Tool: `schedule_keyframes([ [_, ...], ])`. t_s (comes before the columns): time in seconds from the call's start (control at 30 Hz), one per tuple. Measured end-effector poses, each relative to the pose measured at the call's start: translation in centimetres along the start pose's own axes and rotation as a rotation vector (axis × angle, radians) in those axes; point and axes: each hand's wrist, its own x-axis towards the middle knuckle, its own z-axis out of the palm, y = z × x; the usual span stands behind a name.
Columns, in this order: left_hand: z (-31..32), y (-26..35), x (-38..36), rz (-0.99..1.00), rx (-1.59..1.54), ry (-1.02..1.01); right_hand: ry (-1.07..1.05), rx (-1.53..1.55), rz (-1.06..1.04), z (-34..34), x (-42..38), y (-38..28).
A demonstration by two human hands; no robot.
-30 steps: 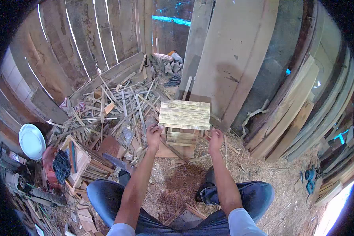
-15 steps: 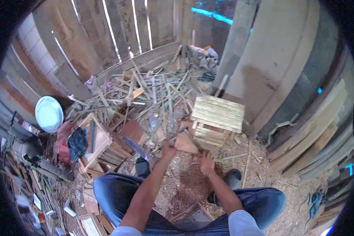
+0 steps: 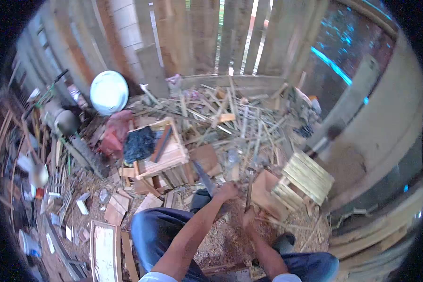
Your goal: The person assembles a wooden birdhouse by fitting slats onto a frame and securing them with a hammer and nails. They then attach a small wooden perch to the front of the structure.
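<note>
Gripping a machete (image 3: 204,177) left-handed (image 3: 226,191), your right hand (image 3: 247,217) holds a thin stick (image 3: 249,188) upright. You're set to trim it. Aim the blade clear of your fingers.

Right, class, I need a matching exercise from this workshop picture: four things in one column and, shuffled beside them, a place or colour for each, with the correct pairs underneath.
Things:
1. round lid
2. slatted stool
3. dark cloth
4. machete

Descriptions:
A. heaped on the open wooden crate
B. white, leaning by the plank wall at upper left
C. yellowish, tilted, right of the hands
D. long blade just above the left hand

Pairs: 1-B, 2-C, 3-A, 4-D
</note>
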Motion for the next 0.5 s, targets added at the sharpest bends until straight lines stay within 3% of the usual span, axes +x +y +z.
schedule_keyframes([
  [0.03,-2.3,0.3,-0.5,-0.029,-0.003,0.029,-0.028,-0.014,-0.025,1.4,0.2,0.0],
  [0.1,-8.6,1.7,-1.4,-0.183,-0.244,0.069,-0.015,0.128,-0.424,4.6,0.4,0.9],
  [0.13,-11.7,1.5,-0.5,-0.265,-0.281,-0.013,-0.034,0.126,-0.431,5.5,0.2,-0.6],
  [0.2,-16.4,-0.1,0.5,-0.352,-0.329,-0.097,0.066,-0.145,-0.680,6.6,-0.1,-4.2],
  [0.3,-20.7,-3.9,1.6,-0.147,-0.418,0.410,-0.033,-0.114,-0.681,8.1,0.2,-12.2],
  [0.37,-23.4,-5.3,1.2,-0.120,-0.418,0.428,0.027,0.038,-0.799,10.7,2.2,-17.2],
  [0.43,-25.7,-6.3,-0.7,-0.108,-0.418,0.438,0.025,0.176,-1.064,12.3,3.3,-23.1],
  [0.5,-28.2,-7.5,-3.5,-0.007,-0.158,0.461,0.087,-0.011,-0.851,14.3,3.7,-27.0],
])
